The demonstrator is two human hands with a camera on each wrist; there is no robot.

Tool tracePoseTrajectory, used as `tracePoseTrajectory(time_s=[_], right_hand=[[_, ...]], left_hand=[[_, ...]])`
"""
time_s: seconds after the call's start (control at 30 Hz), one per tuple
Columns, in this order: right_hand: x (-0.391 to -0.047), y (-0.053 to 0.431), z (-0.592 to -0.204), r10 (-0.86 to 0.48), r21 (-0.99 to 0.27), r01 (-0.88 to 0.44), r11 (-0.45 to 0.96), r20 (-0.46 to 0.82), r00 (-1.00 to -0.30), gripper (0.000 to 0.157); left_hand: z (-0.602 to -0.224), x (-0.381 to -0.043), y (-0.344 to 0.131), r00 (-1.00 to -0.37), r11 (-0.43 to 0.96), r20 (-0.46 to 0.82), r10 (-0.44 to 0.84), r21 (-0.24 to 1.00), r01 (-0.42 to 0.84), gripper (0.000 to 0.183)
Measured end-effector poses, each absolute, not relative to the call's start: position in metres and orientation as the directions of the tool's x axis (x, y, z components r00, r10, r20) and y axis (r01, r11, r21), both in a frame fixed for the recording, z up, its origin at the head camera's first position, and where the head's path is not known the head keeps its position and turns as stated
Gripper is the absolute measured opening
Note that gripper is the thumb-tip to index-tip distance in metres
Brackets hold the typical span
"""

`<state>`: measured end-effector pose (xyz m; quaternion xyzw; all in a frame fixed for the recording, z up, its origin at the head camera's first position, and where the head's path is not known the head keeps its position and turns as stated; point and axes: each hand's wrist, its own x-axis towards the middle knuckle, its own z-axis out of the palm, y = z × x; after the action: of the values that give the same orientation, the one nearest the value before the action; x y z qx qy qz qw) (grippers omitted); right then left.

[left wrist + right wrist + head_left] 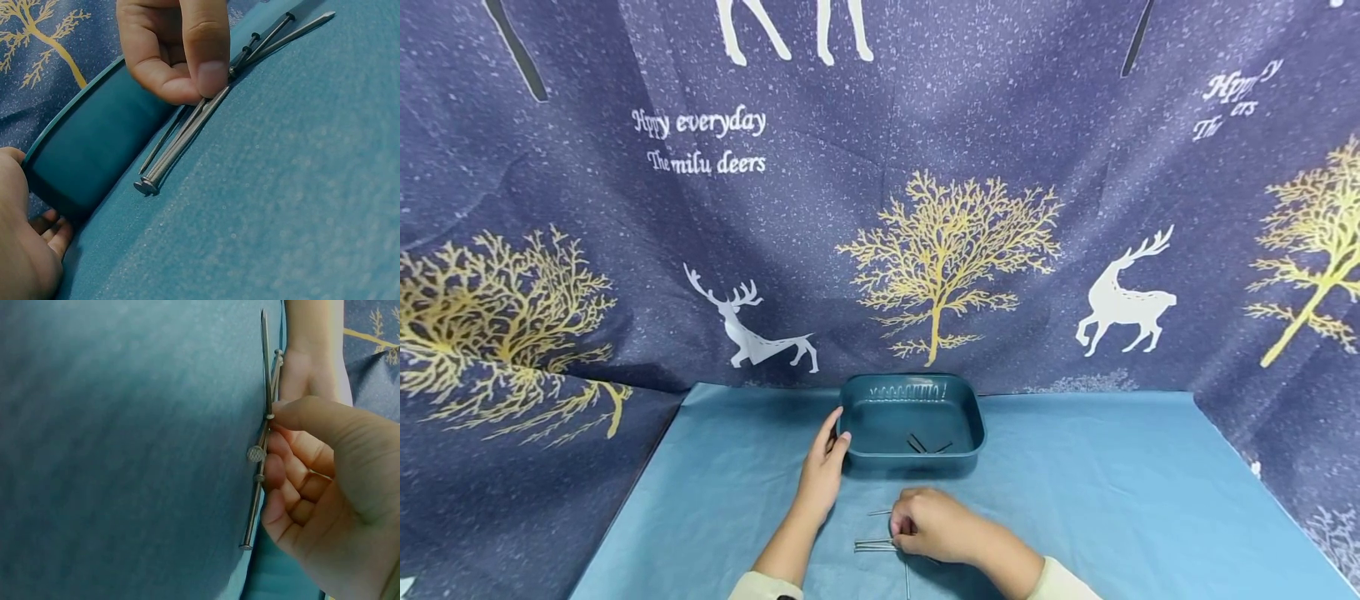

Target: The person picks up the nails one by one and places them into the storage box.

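A dark teal rectangular tray (895, 457) stands at the back of the cloth-covered table. My left hand (824, 468) holds its left side, thumb at the rim and fingers against the outer wall. In front of the tray my right hand (934, 527) pinches metal nails between thumb and index finger, low over the cloth. Long nails (178, 150) with flat heads stick out from beneath those fingertips in the left wrist view. More nails (252, 519) lie crossed beside the fingers in the right wrist view. How many are pinched is hidden.
Several dark nails (917, 444) lie inside the tray near its front wall. One thin nail (880, 512) lies by the right hand, and another nail (907, 579) points toward the front. A patterned curtain (805, 208) hangs behind the blue tablecloth (1075, 483).
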<state>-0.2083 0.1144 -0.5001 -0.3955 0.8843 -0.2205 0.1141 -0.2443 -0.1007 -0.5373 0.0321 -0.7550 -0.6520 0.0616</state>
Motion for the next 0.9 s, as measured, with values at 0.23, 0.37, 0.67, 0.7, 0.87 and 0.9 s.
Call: tracePoseTrajectory(time_s=[0.23, 0.37, 0.67, 0.7, 0.87, 0.9], right_hand=[[-0.2075, 0.1148, -0.4984, -0.743, -0.485, -0.652, 0.583, 0.006, -0.669, 0.013], [-0.2066, 0.1158, -0.4971, -0.736, -0.490, -0.658, 0.572, 0.049, -0.675, 0.013], [-0.2083, 0.1175, -0.4983, -0.689, -0.488, -0.635, 0.599, 0.089, -0.719, 0.010], [-0.2087, 0.1179, -0.4980, -0.686, -0.491, -0.637, 0.595, 0.103, -0.720, 0.010], [-0.2109, 0.1196, -0.4937, -0.662, -0.503, -0.649, 0.571, 0.184, -0.726, 0.012], [-0.2114, 0.1201, -0.4925, -0.655, -0.500, -0.650, 0.572, 0.200, -0.729, 0.012]], left_hand=[[-0.5389, -0.2447, -0.1016, -0.990, 0.151, 0.053, -0.131, 0.988, 0.033, 0.049], [-0.5384, -0.2442, -0.1019, -0.990, 0.150, 0.054, -0.130, 0.988, 0.035, 0.049], [-0.5365, -0.2438, -0.1005, -0.989, 0.136, 0.054, -0.136, 0.990, 0.035, 0.049], [-0.5366, -0.2441, -0.1003, -0.989, 0.136, 0.048, -0.137, 0.990, 0.029, 0.050], [-0.5371, -0.2463, -0.0993, -0.990, 0.133, 0.032, -0.138, 0.991, 0.014, 0.051], [-0.5370, -0.2463, -0.0992, -0.990, 0.130, 0.033, -0.137, 0.991, 0.015, 0.051]])
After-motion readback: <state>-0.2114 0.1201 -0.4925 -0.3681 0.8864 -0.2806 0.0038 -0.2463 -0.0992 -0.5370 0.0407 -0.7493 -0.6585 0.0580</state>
